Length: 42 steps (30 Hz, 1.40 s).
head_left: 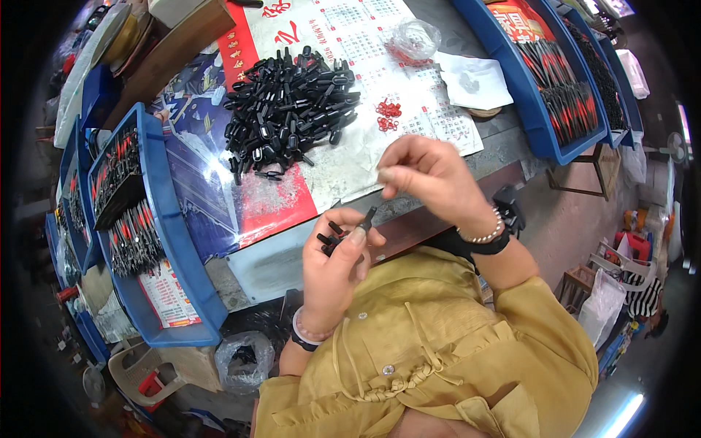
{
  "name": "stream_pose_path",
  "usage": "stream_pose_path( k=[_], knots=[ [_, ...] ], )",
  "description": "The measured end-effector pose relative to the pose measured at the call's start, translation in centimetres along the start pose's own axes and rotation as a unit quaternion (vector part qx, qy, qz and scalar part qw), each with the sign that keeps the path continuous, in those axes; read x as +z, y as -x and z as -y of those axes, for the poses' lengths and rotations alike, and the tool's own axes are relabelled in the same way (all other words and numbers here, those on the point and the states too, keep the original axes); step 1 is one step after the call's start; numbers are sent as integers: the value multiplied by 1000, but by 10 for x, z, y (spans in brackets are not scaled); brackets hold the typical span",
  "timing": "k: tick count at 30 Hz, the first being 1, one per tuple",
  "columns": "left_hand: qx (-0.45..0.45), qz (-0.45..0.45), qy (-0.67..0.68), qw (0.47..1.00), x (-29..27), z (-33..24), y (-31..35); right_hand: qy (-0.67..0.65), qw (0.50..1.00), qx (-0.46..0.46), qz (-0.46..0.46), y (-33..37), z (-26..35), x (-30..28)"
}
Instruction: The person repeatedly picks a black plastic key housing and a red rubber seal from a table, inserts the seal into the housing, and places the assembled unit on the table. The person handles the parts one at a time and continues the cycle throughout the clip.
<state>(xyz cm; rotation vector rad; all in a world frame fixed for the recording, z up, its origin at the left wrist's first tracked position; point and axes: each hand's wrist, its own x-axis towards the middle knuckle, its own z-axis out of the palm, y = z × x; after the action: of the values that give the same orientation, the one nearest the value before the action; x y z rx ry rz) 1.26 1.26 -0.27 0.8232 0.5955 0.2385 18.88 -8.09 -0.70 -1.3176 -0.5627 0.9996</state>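
Note:
My left hand [332,259] is closed around several small black plastic parts. One of these, a slim black piece [369,217], sticks up between thumb and forefinger. Above and to the right, my right hand [431,175] has its thumb and forefinger pressed together; anything between them is too small to make out. A heap of similar black plastic parts [285,109] covers the printed sheet beyond my left hand. Small red rings [388,114] lie in a little cluster just past my right hand. Behind them sits a clear plastic bag [416,38] with more red pieces at its base.
A white packet [476,82] lies right of the bag. Blue trays flank the table: the right tray [520,89] and the left tray [177,226] hold rows of black-and-red pieces. The table's front edge [427,223] runs below my hands. A beige plastic chair [128,376] stands lower left.

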Motion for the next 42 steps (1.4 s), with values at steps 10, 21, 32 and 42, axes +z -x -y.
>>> stream_pose_path(
  k=[10,21,32,42],
  knots=[
    [91,-66,-94,989,2,5,2,-104,991,87,4,11,0,26],
    [125,-61,-145,980,3,4,10,28,993,-112,8,26,-9,35],
    [152,-36,-222,962,0,5,12,280,901,-325,-57,31,-19,44],
    [156,-56,-138,976,-2,12,13,108,967,-218,-73,35,-32,53]
  ],
)
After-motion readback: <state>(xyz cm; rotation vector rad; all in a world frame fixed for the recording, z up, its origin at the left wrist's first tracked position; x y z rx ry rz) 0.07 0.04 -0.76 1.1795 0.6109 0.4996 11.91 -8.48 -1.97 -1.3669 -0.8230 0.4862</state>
